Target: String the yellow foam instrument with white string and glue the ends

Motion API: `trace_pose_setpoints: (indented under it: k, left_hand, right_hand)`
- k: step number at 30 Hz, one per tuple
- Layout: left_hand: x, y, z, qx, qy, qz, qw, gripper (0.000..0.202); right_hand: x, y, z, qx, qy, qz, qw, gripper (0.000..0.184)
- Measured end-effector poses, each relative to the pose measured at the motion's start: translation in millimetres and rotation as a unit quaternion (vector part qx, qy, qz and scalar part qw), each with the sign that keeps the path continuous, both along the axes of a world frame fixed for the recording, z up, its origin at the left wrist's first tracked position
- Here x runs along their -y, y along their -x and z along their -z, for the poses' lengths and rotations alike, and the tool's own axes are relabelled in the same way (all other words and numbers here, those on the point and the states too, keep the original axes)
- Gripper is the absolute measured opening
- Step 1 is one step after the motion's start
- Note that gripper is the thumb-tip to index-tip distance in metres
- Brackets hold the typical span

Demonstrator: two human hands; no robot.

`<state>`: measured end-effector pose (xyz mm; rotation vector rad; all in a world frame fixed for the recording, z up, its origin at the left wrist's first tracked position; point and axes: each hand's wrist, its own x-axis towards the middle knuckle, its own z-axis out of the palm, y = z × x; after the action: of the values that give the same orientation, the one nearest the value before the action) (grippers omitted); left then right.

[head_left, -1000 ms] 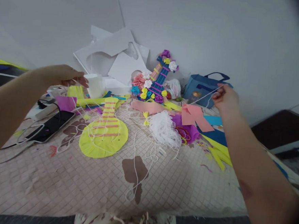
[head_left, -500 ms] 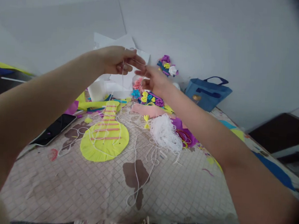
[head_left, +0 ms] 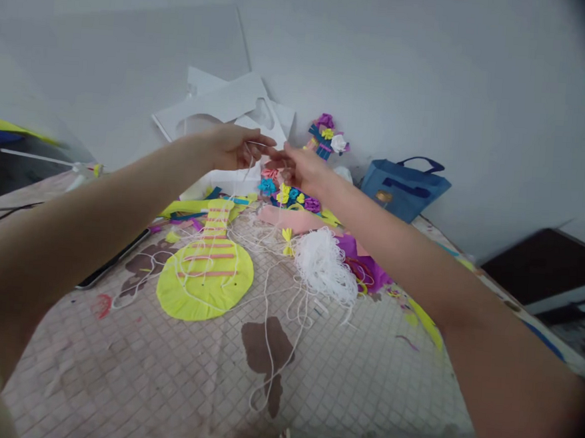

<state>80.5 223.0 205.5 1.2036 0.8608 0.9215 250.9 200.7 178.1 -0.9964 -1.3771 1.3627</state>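
My left hand [head_left: 242,150] and my right hand [head_left: 301,168] meet in mid-air above the far part of the table, fingertips close together. White string [head_left: 249,157] runs through the left fingers, which are closed on it. The right fingers pinch at the string too, partly hidden behind one another. Below lies a yellow guitar-shaped piece [head_left: 205,291] with pink strips across its neck and body, loose string trailing over it. A tangled heap of white string [head_left: 322,264] rests to its right, one loop reaching toward the near edge.
Paper flowers [head_left: 294,196] and white cut-out sheets [head_left: 225,101] are behind my hands. At the back right stands a blue bag [head_left: 405,187]. A phone [head_left: 114,260] lies left of the yellow piece; purple paper [head_left: 364,261] lies beside the string heap. A patterned cloth [head_left: 171,371] covers the table.
Both hands have come down somewhat, staying close together with the string between them. The yellow piece and the string heap lie as before.
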Motion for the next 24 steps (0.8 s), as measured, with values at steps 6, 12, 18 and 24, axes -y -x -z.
trace_pose_setpoints:
  k: [6, 12, 18, 24]
  left_hand:
    - [3.1, -12.9, 10.5, 0.001, -0.026, -0.009, 1.0, 0.047]
    - [-6.4, 11.1, 22.3, -0.22, -0.042, -0.054, 0.973, 0.048]
    - [9.9, 16.7, 17.8, -0.354, -0.199, -0.09, 0.909, 0.04]
    - [22.0, -15.0, 23.6, -0.052, -0.144, 0.115, 0.981, 0.008]
  right_hand:
    - [14.0, 14.0, 20.8, -0.012, 0.02, -0.081, 0.996, 0.03]
    - [17.8, -2.8, 9.6, 0.078, -0.02, -0.094, 0.992, 0.018]
    - [12.4, -18.7, -12.3, 0.217, -0.128, -0.088, 0.964, 0.019]
    - [7.9, -19.1, -19.2, 0.246, -0.164, -0.063, 0.953, 0.02]
